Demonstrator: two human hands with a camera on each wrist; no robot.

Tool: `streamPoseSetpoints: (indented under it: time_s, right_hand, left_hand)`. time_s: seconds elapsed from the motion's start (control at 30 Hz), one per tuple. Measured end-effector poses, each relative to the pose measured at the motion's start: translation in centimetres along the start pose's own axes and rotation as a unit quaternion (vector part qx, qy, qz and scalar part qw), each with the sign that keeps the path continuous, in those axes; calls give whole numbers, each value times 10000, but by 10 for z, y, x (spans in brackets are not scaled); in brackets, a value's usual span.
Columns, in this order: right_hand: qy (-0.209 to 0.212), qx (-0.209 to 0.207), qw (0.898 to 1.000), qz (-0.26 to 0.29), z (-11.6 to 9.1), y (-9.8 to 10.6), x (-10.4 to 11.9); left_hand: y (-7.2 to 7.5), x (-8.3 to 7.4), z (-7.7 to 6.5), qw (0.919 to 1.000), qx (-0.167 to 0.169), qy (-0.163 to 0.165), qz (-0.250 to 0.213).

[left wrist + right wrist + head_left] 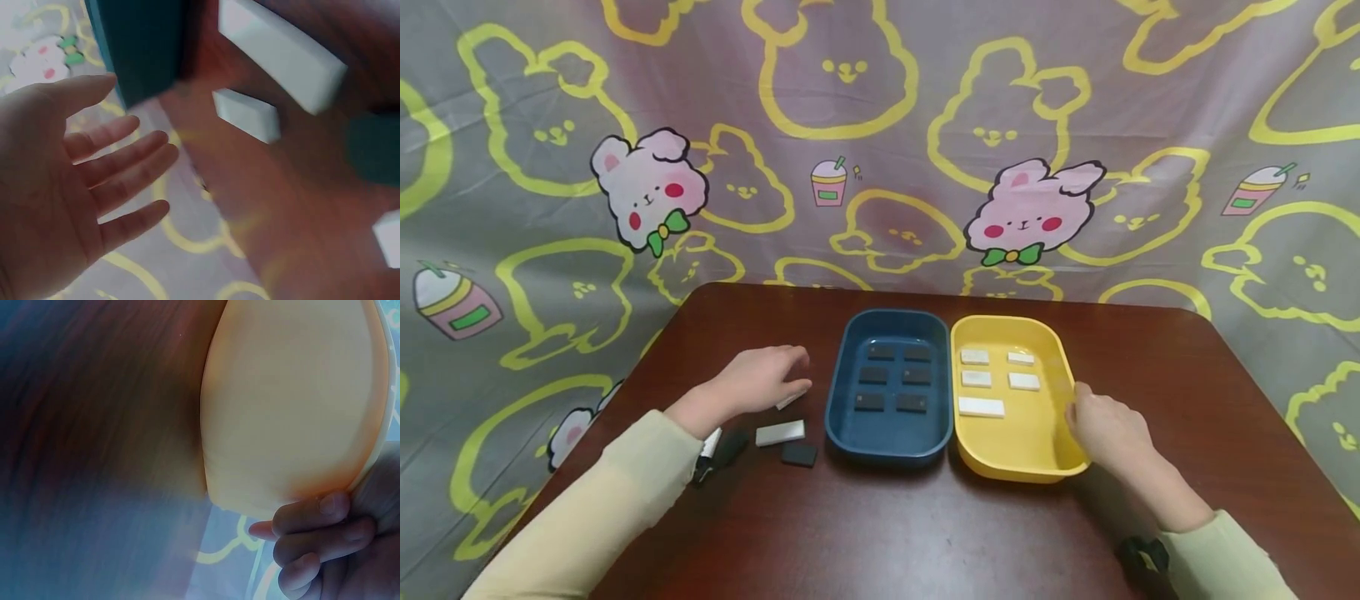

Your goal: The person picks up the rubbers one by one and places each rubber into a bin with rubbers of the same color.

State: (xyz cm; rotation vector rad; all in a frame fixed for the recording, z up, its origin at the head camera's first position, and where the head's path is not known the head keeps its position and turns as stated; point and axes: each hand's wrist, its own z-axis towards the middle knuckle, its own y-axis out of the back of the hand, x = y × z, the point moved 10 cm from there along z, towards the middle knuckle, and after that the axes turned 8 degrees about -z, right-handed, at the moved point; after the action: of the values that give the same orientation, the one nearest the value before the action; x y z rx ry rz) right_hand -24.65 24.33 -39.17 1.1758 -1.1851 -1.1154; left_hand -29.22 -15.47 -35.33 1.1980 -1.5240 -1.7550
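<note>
My left hand [756,379] hovers left of the blue tray [887,454], over a small white block [790,400] that it partly hides. In the left wrist view its fingers [128,172] are spread and hold nothing. A longer white block [780,433] and a black block [799,453] lie nearer me on the table. At the right rim of the yellow tray [1018,471], my right hand [1108,429] grips the edge; in the right wrist view its fingers [312,512] curl against the tray's outer side.
Several black blocks [872,375] lie in two columns in the blue tray. Several white blocks [981,407] lie in the yellow tray beside it. Another white block [711,442] and a dark piece [730,450] are by the left sleeve. A patterned curtain [880,167] hangs behind the brown table [865,533].
</note>
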Motion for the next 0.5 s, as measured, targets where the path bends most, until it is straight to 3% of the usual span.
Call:
streamPoseSetpoints:
  time_s: [0.13, 0.23, 0.5]
  right_hand:
    - [-4, -9, 10000, -4, 0, 0, -1]
    - [-14, 32, 10000, 16, -1, -1, -1]
    - [29, -77, 10000, 30, -1, 2, 1]
  left_hand:
    - [-16, 32, 4, 9964, 547, 644, 18]
    - [-28, 47, 8, 9903, 936, 1030, 12]
    - [-50, 53, 18, 9801, 1545, 1234, 156]
